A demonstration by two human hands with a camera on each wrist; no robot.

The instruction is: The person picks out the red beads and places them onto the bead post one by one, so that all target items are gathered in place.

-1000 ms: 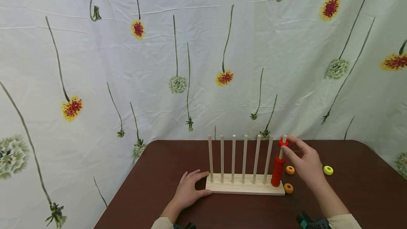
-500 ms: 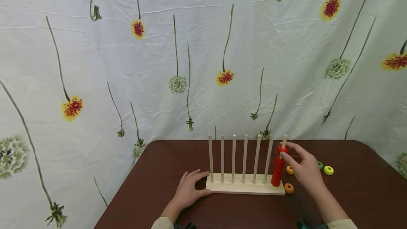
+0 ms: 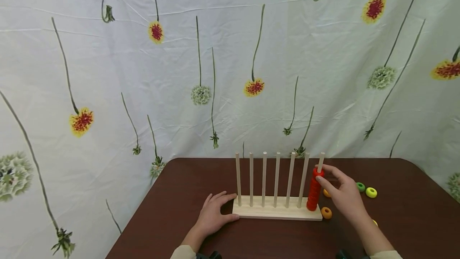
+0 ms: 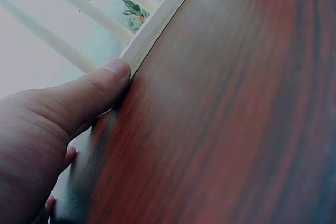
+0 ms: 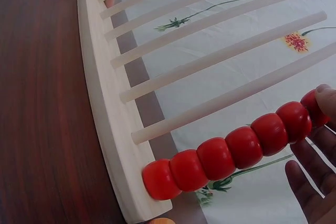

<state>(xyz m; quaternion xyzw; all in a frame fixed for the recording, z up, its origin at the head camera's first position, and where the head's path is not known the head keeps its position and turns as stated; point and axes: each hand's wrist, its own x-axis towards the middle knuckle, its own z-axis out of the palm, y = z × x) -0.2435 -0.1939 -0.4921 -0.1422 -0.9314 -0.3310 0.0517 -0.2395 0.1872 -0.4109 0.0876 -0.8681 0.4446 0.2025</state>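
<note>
A pale wooden peg rack [image 3: 276,213] stands on the table with a row of upright pegs. Its rightmost peg carries a stack of red beads [image 3: 314,195], while the other pegs are bare. My right hand [image 3: 345,193] pinches the topmost red bead [image 3: 318,173] between thumb and fingers; it sits on the peg against the stack, as the right wrist view also shows. At the rack's left end, my left hand [image 3: 212,217] holds the base, thumb on the front edge and forefinger at the back corner. The left thumb [image 4: 100,90] shows against that edge in the left wrist view.
Loose beads lie right of the rack: an orange bead [image 3: 326,212] by its corner, another orange bead [image 3: 326,193] partly behind my hand, a green bead [image 3: 360,187] and a yellow bead [image 3: 371,192]. A flowered cloth [image 3: 230,71] hangs behind the dark table [image 3: 179,183].
My right hand has slid the top red bead down the peg from near its tip to the stack. A green bead has come into sight behind it. My left hand has stayed put.
</note>
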